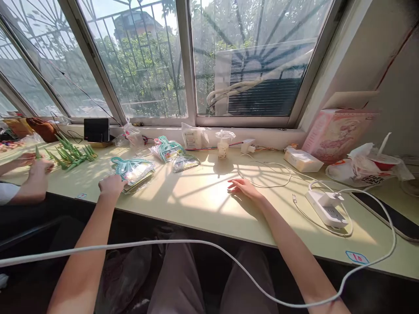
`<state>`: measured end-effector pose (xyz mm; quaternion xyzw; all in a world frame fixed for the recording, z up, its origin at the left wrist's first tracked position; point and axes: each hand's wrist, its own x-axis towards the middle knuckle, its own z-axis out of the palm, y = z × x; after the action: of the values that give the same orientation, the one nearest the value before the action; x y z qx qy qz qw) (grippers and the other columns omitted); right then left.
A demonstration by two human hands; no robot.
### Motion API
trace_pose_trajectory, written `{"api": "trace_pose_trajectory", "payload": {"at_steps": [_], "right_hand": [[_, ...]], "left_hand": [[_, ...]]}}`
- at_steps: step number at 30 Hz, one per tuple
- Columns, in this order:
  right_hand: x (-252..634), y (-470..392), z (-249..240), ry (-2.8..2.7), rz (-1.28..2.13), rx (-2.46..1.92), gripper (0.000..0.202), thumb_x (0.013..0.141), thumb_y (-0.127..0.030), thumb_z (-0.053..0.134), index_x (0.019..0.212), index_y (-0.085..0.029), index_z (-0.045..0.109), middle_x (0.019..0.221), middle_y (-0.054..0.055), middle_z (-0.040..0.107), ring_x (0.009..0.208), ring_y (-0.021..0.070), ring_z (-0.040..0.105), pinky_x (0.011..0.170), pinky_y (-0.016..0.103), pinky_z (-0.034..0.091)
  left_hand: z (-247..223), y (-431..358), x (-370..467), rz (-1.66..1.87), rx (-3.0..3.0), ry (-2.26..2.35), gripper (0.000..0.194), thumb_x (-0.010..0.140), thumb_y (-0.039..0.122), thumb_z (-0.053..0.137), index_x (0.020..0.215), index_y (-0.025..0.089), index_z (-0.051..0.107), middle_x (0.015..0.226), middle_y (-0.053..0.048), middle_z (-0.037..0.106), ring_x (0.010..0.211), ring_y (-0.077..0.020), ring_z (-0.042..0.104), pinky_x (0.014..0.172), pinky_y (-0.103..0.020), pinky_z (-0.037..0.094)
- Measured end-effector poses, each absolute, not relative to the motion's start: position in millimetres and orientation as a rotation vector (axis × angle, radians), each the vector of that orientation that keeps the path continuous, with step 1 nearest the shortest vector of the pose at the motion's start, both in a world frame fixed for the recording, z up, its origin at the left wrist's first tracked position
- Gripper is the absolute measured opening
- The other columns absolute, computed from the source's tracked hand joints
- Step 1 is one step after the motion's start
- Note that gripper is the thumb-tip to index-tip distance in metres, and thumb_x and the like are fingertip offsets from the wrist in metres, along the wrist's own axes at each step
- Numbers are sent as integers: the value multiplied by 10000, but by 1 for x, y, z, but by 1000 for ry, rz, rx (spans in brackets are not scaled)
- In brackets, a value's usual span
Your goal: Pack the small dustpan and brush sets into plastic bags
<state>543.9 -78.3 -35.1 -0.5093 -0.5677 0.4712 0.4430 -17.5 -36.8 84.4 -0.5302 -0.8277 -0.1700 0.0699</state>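
Observation:
My left hand (112, 185) is closed at the left edge of a pile of clear plastic packets (139, 172) with teal hanger-shaped tops, and its fingers seem to pinch that edge. The fingertips are partly hidden. Over the sunlit middle of the table, my right hand (245, 187) is open, fingers stretched out and holding nothing. Behind the pile lie more teal-topped packets (168, 149). One flat packet (185, 163) rests just in front of those.
A lidded plastic cup (224, 146) stands near the window. On the right are a white power strip (325, 209), a dark phone (386, 213), a small white box (303, 160) and a pink box (338, 135). A white cable (196, 241) crosses the foreground. At left, a co-worker's hands (41, 168) are beside green pointed pieces (70, 155).

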Motion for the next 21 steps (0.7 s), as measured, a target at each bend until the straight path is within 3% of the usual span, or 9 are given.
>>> {"api": "trace_pose_trajectory", "payload": {"at_steps": [2,4,9,12,15,18,21], "right_hand": [[542,-81,-32,-1402,1175,-1275,236,1023,-405,796,1072,-195,891,1039,164,904,841,259,872,918,447,752],[542,-83,-29,-1393,1176,-1285,215,1017,-365,792,1084,-184,886,1051,169,898,847,262,876,940,467,750],[542,-82,-29,-1409,1178,-1287,228,995,-359,803,1088,-167,885,1052,168,896,868,264,877,963,466,747],[543,-76,-34,-1434,1172,-1257,275,967,-426,838,1071,-177,889,1019,152,901,833,249,858,914,443,752],[544,-73,-38,-1420,1171,-1232,361,926,-511,873,1073,-182,883,986,141,899,803,242,841,862,436,754],[543,-73,-39,-1419,1183,-1223,401,916,-552,881,1074,-183,877,984,145,887,810,254,845,859,457,758],[542,-72,-39,-1421,1196,-1235,394,908,-548,885,1070,-190,872,988,140,886,802,251,841,835,443,759]], "left_hand": [[76,-32,-4,-310,-1516,-2448,338,1144,344,615,1214,29,713,1005,-212,790,1203,-412,763,995,-465,574],[67,-26,16,-239,-1523,-2362,369,1149,249,537,1374,-13,666,1180,-266,811,1217,-396,772,1012,-467,586],[47,-3,65,-511,-1700,-2171,478,1147,167,354,1420,1,709,1370,-323,765,1312,-441,730,1081,-547,598],[36,20,107,-748,-1936,-2135,472,1161,274,463,1510,59,696,1470,-288,743,1497,-453,621,1229,-544,534],[27,48,154,-944,-2004,-2388,590,1158,341,596,1634,-6,565,1681,-349,597,1653,-444,498,1349,-518,432],[26,70,188,-1025,-1941,-2548,658,1124,298,664,1625,-93,493,1655,-454,554,1635,-500,524,1301,-577,483],[33,80,199,-1124,-1900,-2595,692,993,286,821,1521,-69,547,1563,-523,562,1551,-633,565,1126,-734,574]]}}
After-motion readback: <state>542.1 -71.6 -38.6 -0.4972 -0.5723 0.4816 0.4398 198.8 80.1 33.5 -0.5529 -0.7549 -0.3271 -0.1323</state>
